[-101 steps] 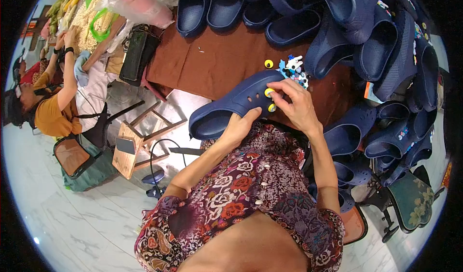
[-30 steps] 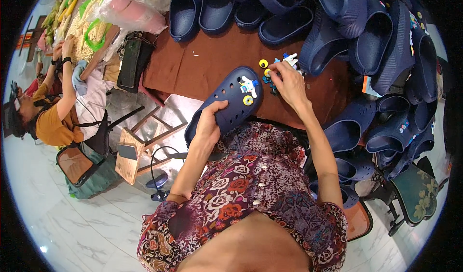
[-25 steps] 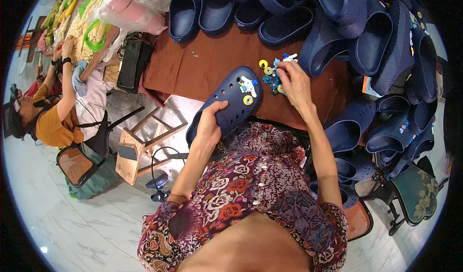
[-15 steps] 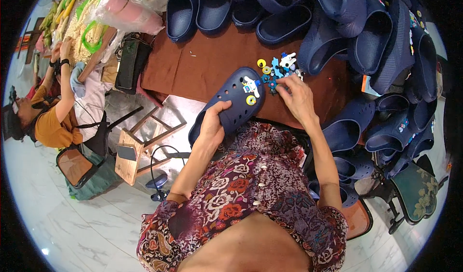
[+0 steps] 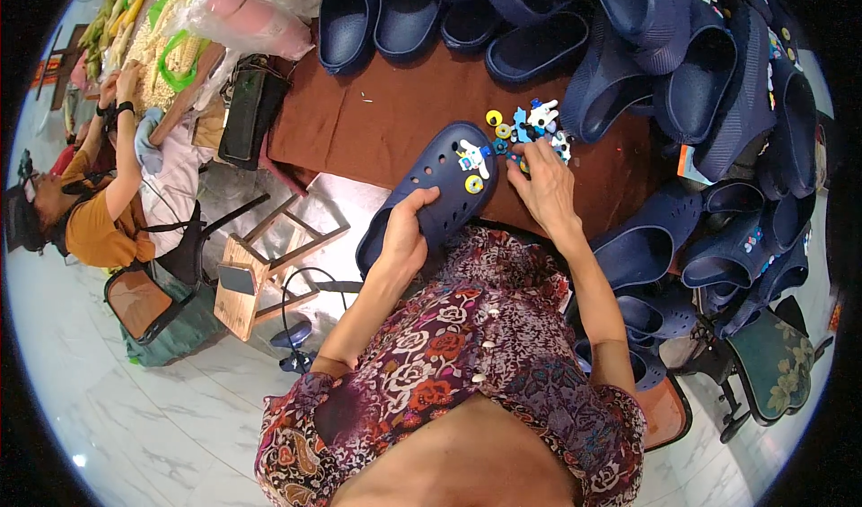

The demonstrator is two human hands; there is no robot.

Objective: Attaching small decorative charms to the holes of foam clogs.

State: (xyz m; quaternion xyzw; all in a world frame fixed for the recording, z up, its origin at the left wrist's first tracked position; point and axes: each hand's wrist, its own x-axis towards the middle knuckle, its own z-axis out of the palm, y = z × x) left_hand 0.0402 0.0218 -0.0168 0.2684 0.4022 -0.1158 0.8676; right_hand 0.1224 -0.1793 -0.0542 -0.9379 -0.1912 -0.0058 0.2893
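Observation:
My left hand (image 5: 407, 238) is closed round the side of a navy clog (image 5: 431, 173), thumb over its holed upper. Two charms sit on the clog near its toe: a white-and-blue figure (image 5: 472, 157) and a yellow ring-shaped one (image 5: 473, 184). Just right of the toe, a small pile of shoe charms (image 5: 541, 115) in white, blue, black and yellow lies on the brown cloth. Over the near side of that pile is my right hand (image 5: 549, 188), fingers bent and drawn together, tips down among the charms. What lies between those fingertips is hidden.
Stacked navy clogs (image 5: 620, 85) line the far and right sides of the brown-covered table (image 5: 359, 121). A pink cup in plastic (image 5: 247, 13) and a black case (image 5: 251, 116) are at the far left. A wooden stool (image 5: 242, 282) holds a phone. Another person (image 5: 103, 211) works at left.
My right hand has shifted slightly left, its fingers further into the charm pile. The view has moved a little; the clog stays in my left hand.

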